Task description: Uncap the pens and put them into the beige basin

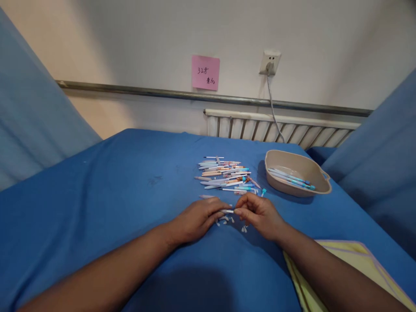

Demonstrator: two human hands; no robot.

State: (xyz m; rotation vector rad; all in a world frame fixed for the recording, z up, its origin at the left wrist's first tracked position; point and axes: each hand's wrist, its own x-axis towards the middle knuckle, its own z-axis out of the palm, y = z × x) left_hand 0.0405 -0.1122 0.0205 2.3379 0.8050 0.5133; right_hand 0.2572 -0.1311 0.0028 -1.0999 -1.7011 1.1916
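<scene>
Between my hands is a slim white rod that looks like a pen refill. My left hand is closed over its left end, hiding what is there. The thumb and fingers of my right hand pinch its right end. Small white pen tips lie on the blue cloth just below the fingers, with a couple more white tips under my right hand. Beyond the hands lies a loose pile of pen parts: pale barrels, white refills, and orange and turquoise pieces.
At the right stands a beige plastic basket with several pens in it. A yellow cloth lies under my right forearm. Blue cloth covers the table. Behind are a radiator, a metal rail and a plugged-in cable.
</scene>
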